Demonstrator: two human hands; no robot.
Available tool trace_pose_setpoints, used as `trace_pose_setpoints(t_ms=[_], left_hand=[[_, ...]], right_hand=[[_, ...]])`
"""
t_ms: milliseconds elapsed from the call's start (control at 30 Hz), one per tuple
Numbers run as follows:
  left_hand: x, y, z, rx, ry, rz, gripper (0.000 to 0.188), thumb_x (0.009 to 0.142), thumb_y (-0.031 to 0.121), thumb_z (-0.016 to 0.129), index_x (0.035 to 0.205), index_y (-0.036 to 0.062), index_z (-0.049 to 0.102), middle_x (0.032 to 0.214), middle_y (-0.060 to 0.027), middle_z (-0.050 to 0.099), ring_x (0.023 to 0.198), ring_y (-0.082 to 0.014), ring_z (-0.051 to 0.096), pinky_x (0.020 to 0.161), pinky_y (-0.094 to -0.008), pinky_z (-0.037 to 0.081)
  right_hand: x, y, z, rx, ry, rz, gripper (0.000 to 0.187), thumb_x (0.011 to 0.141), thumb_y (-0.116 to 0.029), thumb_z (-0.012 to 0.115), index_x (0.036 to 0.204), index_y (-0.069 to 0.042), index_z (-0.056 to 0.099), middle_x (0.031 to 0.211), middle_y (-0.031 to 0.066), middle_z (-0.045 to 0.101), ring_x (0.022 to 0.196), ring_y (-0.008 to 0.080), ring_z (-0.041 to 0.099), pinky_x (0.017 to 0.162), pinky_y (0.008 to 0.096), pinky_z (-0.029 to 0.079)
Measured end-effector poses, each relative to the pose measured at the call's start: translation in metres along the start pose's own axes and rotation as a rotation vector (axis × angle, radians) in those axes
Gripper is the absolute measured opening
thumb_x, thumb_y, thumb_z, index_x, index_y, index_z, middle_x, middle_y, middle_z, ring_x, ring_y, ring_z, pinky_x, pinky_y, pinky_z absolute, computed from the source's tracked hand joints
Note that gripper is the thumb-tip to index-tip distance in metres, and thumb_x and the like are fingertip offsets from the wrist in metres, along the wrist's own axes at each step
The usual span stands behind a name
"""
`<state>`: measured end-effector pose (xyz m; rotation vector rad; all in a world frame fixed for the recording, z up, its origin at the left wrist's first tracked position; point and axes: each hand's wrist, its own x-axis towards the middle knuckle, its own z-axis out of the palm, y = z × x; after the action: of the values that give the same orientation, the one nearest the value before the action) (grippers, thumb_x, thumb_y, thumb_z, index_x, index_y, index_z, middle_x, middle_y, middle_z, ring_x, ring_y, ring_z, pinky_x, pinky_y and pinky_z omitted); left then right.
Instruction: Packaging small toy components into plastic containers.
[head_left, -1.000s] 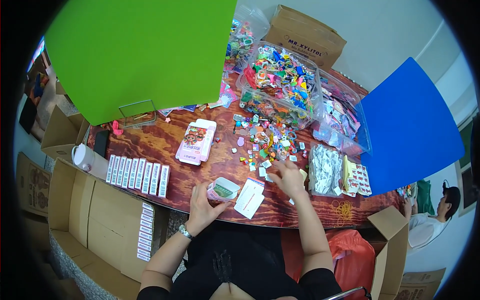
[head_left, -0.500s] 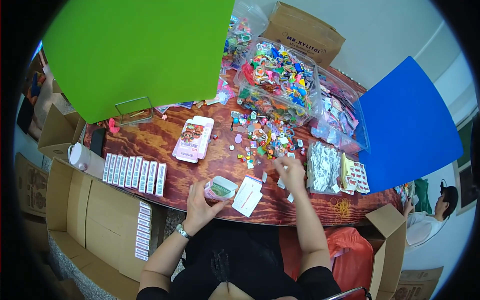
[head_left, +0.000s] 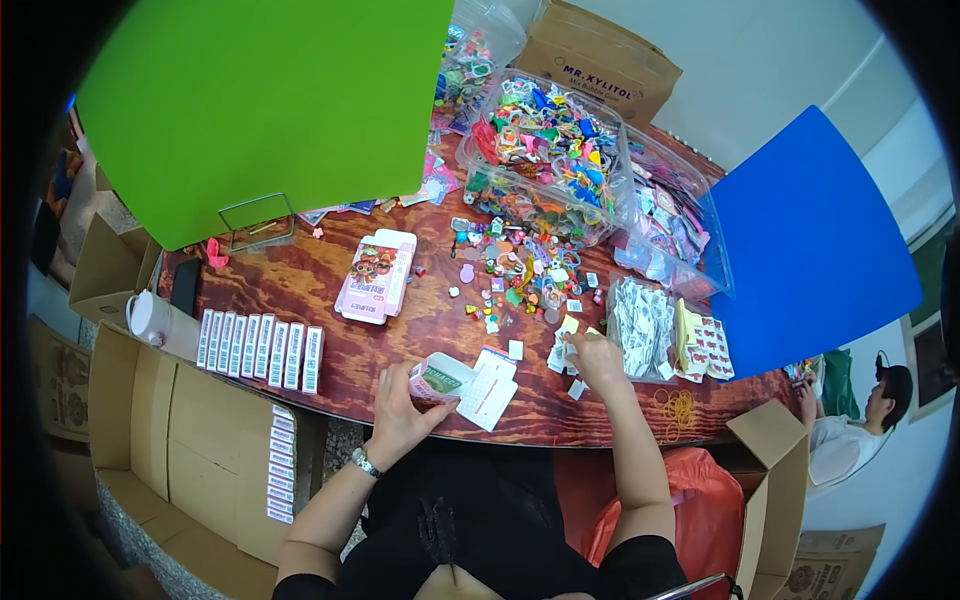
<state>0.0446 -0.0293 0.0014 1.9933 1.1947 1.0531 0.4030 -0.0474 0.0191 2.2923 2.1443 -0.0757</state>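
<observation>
My left hand (head_left: pixel 399 408) is wrapped round a small pink carton (head_left: pixel 425 385), whose open top shows a green printed piece inside. Against the carton's right side lie white printed cards (head_left: pixel 490 392) on the table. My right hand (head_left: pixel 600 362) reaches down with fingers drawn together over small white and pale yellow paper slips (head_left: pixel 558 352); whatever is between the fingertips is too small to make out. Beyond both hands spreads a loose heap of colourful trinkets (head_left: pixel 530 270). A clear tray of small white packets (head_left: pixel 642 325) sits just right of my right hand.
Clear tubs of trinkets (head_left: pixel 545 160) stand at the back. A row of pink-and-white cartons (head_left: pixel 262 350) and a flattened pink box (head_left: pixel 378 275) are at left. Green (head_left: pixel 270 100) and blue boards (head_left: pixel 815 260) flank the table. Rubber bands (head_left: pixel 676 412) lie near the right edge.
My right hand has moved from the trinket heap's near edge to the right and nearer, onto the paper slips. My left hand still holds the carton. The whole view has shifted slightly.
</observation>
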Motion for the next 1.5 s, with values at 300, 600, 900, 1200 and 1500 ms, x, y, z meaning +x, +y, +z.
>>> trace_pose_setpoints(t_ms=[300, 600, 900, 1200, 1500], left_hand=[[0.001, 0.001, -0.001, 0.055, 0.007, 0.018, 0.072, 0.068, 0.027, 0.092, 0.121, -0.0014, 0.055, 0.109, -0.0165, 0.059, 0.102, -0.0352, 0.059, 0.089, -0.0442, 0.047], [0.009, -0.001, 0.017, 0.099, 0.039, 0.05, 0.07, 0.071, 0.03, 0.089, 0.123, -0.0031, 0.057, 0.109, -0.018, 0.062, 0.102, -0.0357, 0.059, 0.089, -0.0433, 0.049], [0.007, -0.002, 0.002, -0.009, 0.137, 0.085, 0.093, 0.073, 0.03, 0.089, 0.144, -0.0004, 0.038, 0.123, -0.0227, 0.06, 0.108, -0.0384, 0.063, 0.088, -0.0456, 0.053], [0.007, -0.005, -0.005, -0.131, 0.084, 0.176, 0.086, 0.074, 0.026, 0.09, 0.14, 0.0087, 0.037, 0.124, -0.0202, 0.059, 0.107, -0.0339, 0.066, 0.087, -0.0417, 0.055], [0.006, -0.011, -0.018, -0.089, 0.038, 0.269, 0.074, 0.074, 0.022, 0.089, 0.128, 0.0095, 0.04, 0.114, -0.0185, 0.061, 0.098, -0.0341, 0.067, 0.077, -0.0406, 0.056]], right_hand=[[-0.008, -0.009, -0.012, 0.19, 0.278, -0.081, 0.015, 0.084, -0.016, 0.076, 0.096, -0.009, 0.071, 0.081, 0.0097, 0.068, 0.074, 0.0305, 0.068, 0.064, 0.0421, 0.053], [-0.003, -0.14, -0.085, 0.774, 0.131, -0.354, 0.015, 0.088, -0.01, 0.077, 0.098, -0.002, 0.07, 0.081, 0.0075, 0.067, 0.067, 0.0137, 0.067, 0.059, 0.0283, 0.053], [-0.005, -0.168, -0.066, 0.685, 0.443, -0.623, 0.033, 0.079, -0.007, 0.081, 0.11, -0.006, 0.07, 0.109, 0.0138, 0.068, 0.087, 0.0269, 0.07, 0.069, 0.038, 0.056], [-0.016, -0.171, -0.029, 0.892, 0.365, -0.46, 0.024, 0.084, -0.002, 0.077, 0.108, -0.006, 0.075, 0.102, 0.0116, 0.066, 0.086, 0.0206, 0.067, 0.07, 0.0315, 0.053], [-0.019, -0.177, -0.039, 1.014, 0.216, -0.404, 0.042, 0.089, -0.005, 0.074, 0.129, 0.0, 0.059, 0.102, 0.013, 0.07, 0.083, 0.0201, 0.072, 0.075, 0.0317, 0.057]])
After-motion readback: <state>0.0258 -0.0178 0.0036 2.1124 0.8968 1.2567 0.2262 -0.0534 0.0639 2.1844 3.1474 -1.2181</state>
